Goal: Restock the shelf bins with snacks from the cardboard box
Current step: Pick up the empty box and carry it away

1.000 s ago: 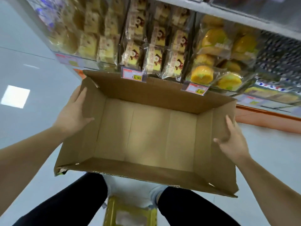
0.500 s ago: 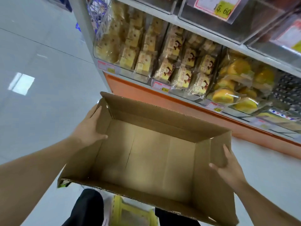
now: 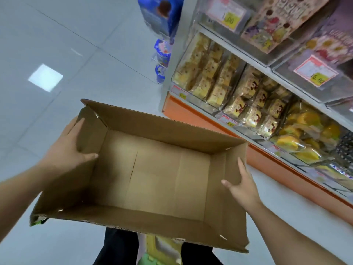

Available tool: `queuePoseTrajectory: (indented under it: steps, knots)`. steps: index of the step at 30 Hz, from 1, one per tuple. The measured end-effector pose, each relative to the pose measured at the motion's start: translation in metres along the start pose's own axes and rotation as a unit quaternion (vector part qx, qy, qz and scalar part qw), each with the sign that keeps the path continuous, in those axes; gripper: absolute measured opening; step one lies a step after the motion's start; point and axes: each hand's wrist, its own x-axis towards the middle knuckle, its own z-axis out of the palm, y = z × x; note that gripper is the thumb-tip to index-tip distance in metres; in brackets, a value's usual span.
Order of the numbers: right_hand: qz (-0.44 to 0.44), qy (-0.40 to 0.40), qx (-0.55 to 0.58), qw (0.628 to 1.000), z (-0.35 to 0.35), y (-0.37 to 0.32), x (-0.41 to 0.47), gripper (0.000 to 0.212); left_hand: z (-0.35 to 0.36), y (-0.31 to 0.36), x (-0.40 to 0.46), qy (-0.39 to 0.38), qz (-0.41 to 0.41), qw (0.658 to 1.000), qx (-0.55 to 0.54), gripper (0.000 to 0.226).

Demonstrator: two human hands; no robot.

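An open cardboard box with nothing visible inside is held up in front of me. My left hand grips its left wall, thumb inside and fingers on the outside. My right hand grips the right wall the same way, thumb inside. To the right runs the shelf, with clear bins full of wrapped cake slices, brown-label cake packs and yellow round cakes.
Price tags hang on the bin fronts above an orange shelf base. Blue packages hang at the shelf's end. A yellow stool stands below the box between my legs. Pale tiled floor spreads to the left.
The box has swung away from the shelf to the left and the view has risen. Both hands keep the same grip on the box walls.
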Motion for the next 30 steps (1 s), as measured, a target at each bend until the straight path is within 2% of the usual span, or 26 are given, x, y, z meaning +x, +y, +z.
queuePoseTrajectory:
  steps: [7, 17, 24, 30]
  knots:
    - [-0.098, -0.043, -0.014, 0.994, 0.054, -0.154, 0.011, 0.101, -0.087, -0.112, -0.037, 0.069, -0.088, 0.992, -0.056, 0.127]
    - [-0.207, -0.089, -0.087, 0.97, 0.127, -0.369, 0.026, 0.104, -0.188, -0.243, -0.08, 0.153, -0.192, 0.962, -0.122, 0.128]
    - [-0.255, -0.082, -0.127, 0.955, 0.149, -0.499, 0.036, 0.107, -0.262, -0.287, -0.058, 0.182, -0.215, 0.949, -0.141, 0.125]
    - [-0.28, -0.065, -0.127, 0.949, 0.132, -0.597, 0.061, 0.104, -0.32, -0.286, -0.004, 0.208, -0.213, 0.943, -0.152, 0.125]
